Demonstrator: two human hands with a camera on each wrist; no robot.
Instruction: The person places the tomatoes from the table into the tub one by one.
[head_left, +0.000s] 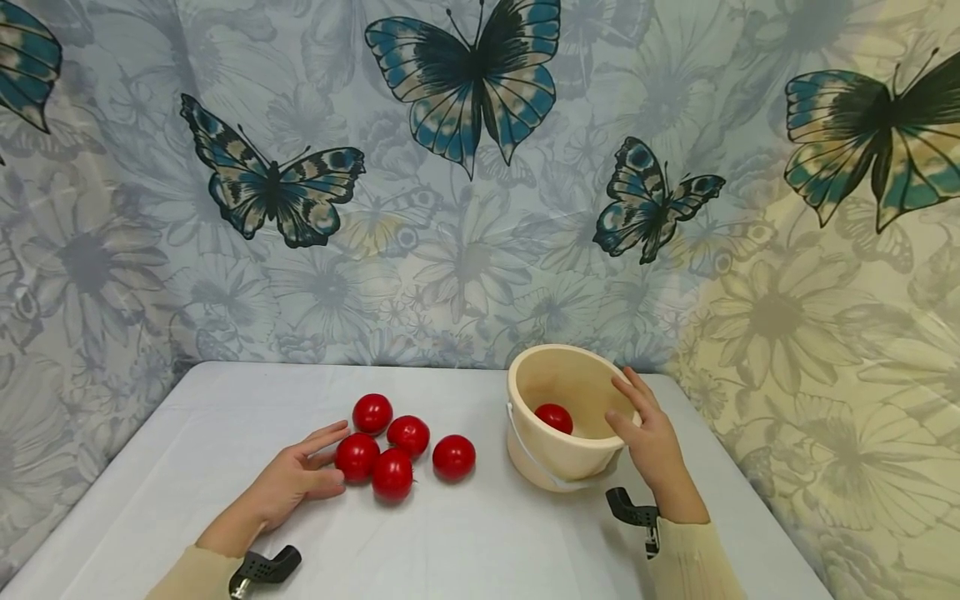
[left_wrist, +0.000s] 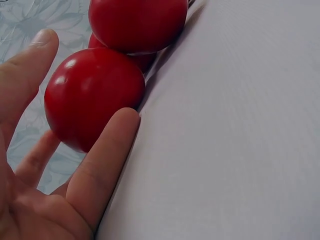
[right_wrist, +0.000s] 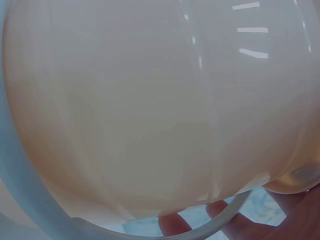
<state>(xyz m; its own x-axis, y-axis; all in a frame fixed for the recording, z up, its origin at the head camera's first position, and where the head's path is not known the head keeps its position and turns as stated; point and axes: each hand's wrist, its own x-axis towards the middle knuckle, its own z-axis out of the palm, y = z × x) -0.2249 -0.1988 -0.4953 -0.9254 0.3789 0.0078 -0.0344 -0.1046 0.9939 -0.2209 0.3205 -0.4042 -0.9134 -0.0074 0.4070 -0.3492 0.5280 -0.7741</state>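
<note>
Holding one glossy round red tomato (head_left: 553,417), the cream plastic bucket (head_left: 532,454) seems barely filled, five more tomatoes (head_left: 408,437) remaining on the white bench (head_left: 480,546) to its left, the left hand (head_left: 294,479) spread around the leftmost tomato (head_left: 357,457) without gripping, the right hand (head_left: 654,437) loosely spread against its right side.

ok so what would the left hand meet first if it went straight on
Likely the leftmost tomato, just ahead of the left hand; whether they touch is unclear.
</note>
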